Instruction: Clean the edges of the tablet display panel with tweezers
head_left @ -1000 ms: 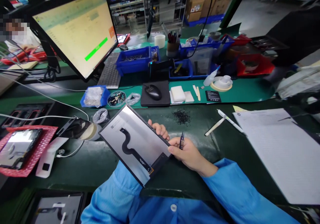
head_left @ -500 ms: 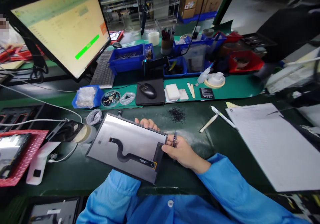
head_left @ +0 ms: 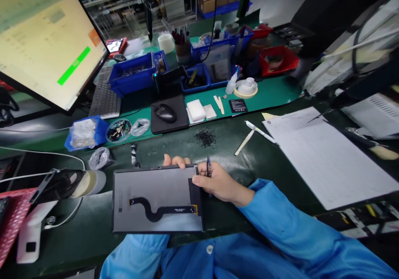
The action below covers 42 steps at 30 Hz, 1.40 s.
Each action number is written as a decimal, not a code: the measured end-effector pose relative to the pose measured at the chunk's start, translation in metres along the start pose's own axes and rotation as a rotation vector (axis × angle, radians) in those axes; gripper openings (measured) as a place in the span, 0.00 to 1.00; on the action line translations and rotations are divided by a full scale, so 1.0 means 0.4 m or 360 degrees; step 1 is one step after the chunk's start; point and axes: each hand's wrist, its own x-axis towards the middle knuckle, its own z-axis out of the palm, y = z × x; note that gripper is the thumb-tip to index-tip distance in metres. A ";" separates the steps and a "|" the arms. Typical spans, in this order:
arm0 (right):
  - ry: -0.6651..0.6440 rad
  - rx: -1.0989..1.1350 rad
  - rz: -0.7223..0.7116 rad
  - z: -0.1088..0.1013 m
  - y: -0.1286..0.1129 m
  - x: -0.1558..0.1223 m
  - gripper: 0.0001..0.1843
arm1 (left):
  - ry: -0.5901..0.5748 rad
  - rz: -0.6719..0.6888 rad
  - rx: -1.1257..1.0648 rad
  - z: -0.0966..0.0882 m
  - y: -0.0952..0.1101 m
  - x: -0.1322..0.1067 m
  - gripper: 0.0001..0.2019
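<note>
Head view. Held in both hands near the front edge of the bench (head_left: 77,225), close before the blue-clad torso (head_left: 230,256): a panel (head_left: 165,189), back face toward the camera, long edges nearly level; whether touching the bench, impossible to tell. Along the lower half of that face: a dark ribbon (head_left: 170,209), looped downward at left, straight toward the right, orange at the right end. Left hand (head_left: 177,161): mostly hidden behind the panel, fingers hooked over the top edge. Right hand (head_left: 218,183): pinched on the upper right corner, thumb on the face; also in its fingers, a slim dark tool (head_left: 209,165), nearly upright, just beside the panel's edge. Beyond, on the bench: loose black shreds (head_left: 205,138); farther right, a stick (head_left: 245,143) and a pen (head_left: 261,132) near a sheet (head_left: 327,158). Farther back, on the green mat (head_left: 277,91): mouse (head_left: 165,113) on a dark pad (head_left: 181,121), white block (head_left: 196,110), bottle (head_left: 231,86). At left: a bag (head_left: 99,158) and, tilted and partly cut off, a lit screen (head_left: 46,38) with a green bar (head_left: 74,66).
</note>
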 end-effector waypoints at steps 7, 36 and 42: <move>0.0005 -0.0195 -0.0055 0.005 -0.019 -0.012 0.22 | -0.0189 0.0154 0.0018 -0.030 -0.008 0.019 0.32; 0.0197 -0.0175 -0.0028 -0.012 -0.017 -0.001 0.15 | -0.0252 0.0189 0.0071 0.006 0.006 0.024 0.34; 0.0304 -0.0211 0.0032 -0.007 -0.018 0.004 0.06 | -0.0257 0.0282 0.0332 -0.009 0.006 0.043 0.35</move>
